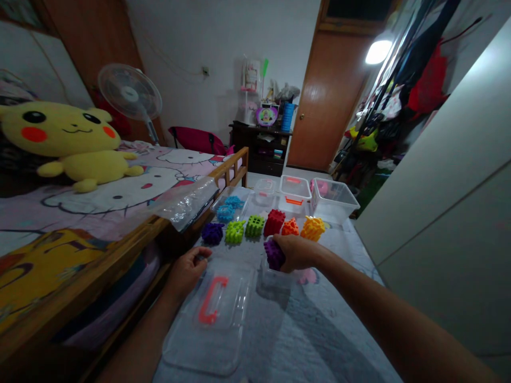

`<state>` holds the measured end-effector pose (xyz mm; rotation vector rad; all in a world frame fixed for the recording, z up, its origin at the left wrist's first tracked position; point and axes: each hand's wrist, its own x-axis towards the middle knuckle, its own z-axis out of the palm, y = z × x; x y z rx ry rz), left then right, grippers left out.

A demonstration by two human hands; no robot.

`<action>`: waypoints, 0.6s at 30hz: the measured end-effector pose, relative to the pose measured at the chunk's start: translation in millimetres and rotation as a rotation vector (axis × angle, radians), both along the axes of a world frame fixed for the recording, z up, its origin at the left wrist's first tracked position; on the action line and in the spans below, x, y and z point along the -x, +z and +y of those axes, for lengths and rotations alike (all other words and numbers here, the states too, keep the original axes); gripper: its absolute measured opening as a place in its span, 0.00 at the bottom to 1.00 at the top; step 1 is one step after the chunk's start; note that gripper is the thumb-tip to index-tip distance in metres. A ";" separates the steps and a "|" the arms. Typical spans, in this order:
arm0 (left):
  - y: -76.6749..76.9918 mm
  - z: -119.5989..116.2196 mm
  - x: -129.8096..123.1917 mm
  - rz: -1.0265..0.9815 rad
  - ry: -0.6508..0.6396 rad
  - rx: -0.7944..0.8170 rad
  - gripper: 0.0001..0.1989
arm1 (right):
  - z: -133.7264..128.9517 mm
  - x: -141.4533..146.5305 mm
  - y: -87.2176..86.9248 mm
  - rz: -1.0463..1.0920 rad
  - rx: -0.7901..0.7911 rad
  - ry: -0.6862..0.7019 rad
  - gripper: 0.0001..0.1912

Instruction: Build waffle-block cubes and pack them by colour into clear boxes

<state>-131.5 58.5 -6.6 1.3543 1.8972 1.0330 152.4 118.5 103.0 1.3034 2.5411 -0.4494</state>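
Closest to the camera, a clear plastic lid point(207, 346) with an orange handle point(211, 300) lies on a grey bedcover point(303, 340). Left hand point(186, 271) sits just past the lid's far edge, fingers loosely curled; nothing shows in it, but can't tell if it's holding anything. Right hand point(297, 252) is closed around a purple knobbly block point(274, 254), right above a small clear box point(273, 279), so that hand's the nearer one and the left is well off to the side. Block's chunky, no obvious long axis. Just beyond is a row of blocks: another purple block point(212, 233), two green blocks point(244, 229), a red block point(274, 222), an orange block point(290, 227) and a yellow block point(312, 229). Further back, a clear tub point(243, 194) holds blue pieces point(225, 213), and two more clear tubs point(315, 194) sit right of it. Off left, a wooden bed rail point(143, 236) and a Pikachu plush point(67, 133).
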 end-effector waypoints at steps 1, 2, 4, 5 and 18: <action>0.2 -0.1 0.0 0.001 0.002 -0.003 0.18 | 0.0 -0.1 -1.7 0.010 -0.001 0.007 0.28; -0.2 -0.1 0.2 0.002 0.003 -0.008 0.18 | -0.1 -0.3 -3.3 0.022 -0.001 0.016 0.27; -2.0 0.3 1.0 -0.002 -0.001 -0.010 0.19 | -0.9 -1.3 -5.8 0.053 0.000 0.039 0.26; -3.0 0.7 1.4 -0.003 -0.003 -0.006 0.19 | -1.6 -1.9 -6.2 0.067 0.004 0.048 0.27; -4.1 0.8 1.6 -0.009 -0.010 0.014 0.19 | -11.5 -7.4 2.1 0.118 -0.119 0.083 0.19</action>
